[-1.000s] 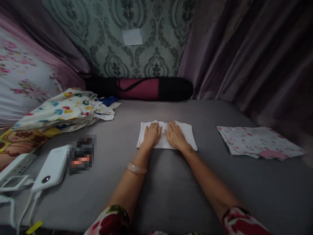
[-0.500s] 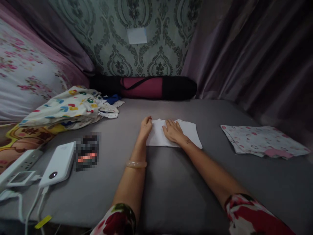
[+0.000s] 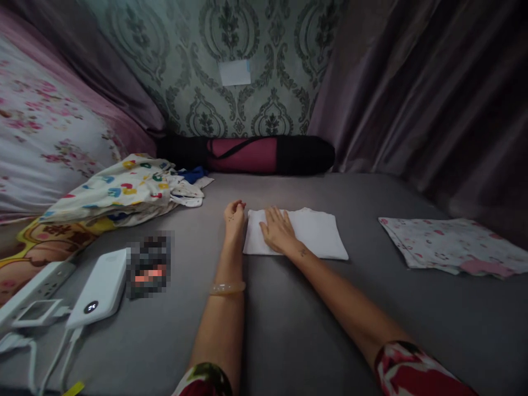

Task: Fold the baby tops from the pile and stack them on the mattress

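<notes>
Matt, smooth white cloth [image 3: 315, 234].

Dim, ornately patterned grey-green wall [image 3: 280, 71] between purple curtains [image 3: 396, 93], flat grey surface [image 3: 313, 324] in front.

A home, it seems: wallpaper [image 3: 270, 41] behind the long bag [image 3: 247, 155], a curtain [image 3: 391, 88] to its right, floral fabric [image 3: 61, 148] and rumpled cloth [image 3: 117, 186] to its left.

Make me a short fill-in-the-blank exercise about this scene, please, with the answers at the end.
1. The cloth under the right hand is ____ in colour.
2. A bangle circles the ____ forearm.
3. The folded pink-patterned fabric lies to the ____ of that cloth.

Missing words: white; left; right.
</notes>
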`<state>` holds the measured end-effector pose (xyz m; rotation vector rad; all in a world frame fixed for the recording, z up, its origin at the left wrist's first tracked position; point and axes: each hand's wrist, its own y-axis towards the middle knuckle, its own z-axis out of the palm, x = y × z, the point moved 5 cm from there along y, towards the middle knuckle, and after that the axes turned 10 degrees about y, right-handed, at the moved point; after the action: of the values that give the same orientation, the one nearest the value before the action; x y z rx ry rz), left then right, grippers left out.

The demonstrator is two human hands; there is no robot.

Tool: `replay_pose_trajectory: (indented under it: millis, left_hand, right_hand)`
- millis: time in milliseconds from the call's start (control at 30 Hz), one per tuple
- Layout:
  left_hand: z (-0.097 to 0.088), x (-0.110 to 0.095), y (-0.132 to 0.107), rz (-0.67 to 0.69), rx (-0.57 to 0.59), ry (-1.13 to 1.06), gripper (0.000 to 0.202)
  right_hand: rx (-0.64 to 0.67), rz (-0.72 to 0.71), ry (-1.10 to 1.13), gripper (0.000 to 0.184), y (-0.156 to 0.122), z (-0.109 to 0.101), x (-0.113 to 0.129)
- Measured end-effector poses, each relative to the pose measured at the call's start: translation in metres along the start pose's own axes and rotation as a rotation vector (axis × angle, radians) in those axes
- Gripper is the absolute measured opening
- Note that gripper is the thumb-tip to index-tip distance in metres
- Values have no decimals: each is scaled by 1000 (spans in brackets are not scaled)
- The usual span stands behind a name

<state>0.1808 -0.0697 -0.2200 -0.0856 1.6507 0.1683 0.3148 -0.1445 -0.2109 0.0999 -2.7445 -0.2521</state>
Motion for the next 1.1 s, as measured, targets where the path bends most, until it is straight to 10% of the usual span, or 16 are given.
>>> replay_pose_trajectory:
  millis: [167, 533, 800, 933, 1100]
  left_hand:
    - [-5, 4, 3, -12, -16, 21, 21]
    - [8, -3, 2, 66, 16, 214, 29]
    - [65, -23, -35, 405, 198, 596, 30]
    - [101, -16, -71, 579, 456, 936, 39]
    - [107, -3, -83, 624, 512, 1186, 44]
  right_hand:
    - [78, -88, 49, 61, 7, 25, 43]
    - [69, -86, 189, 56, 3, 22, 43]
    - [29, 45, 76, 57, -13, -29, -36]
    - [67, 3, -35, 57, -28, -29, -65]
    - [44, 6, -53, 57, -32, -19, -71]
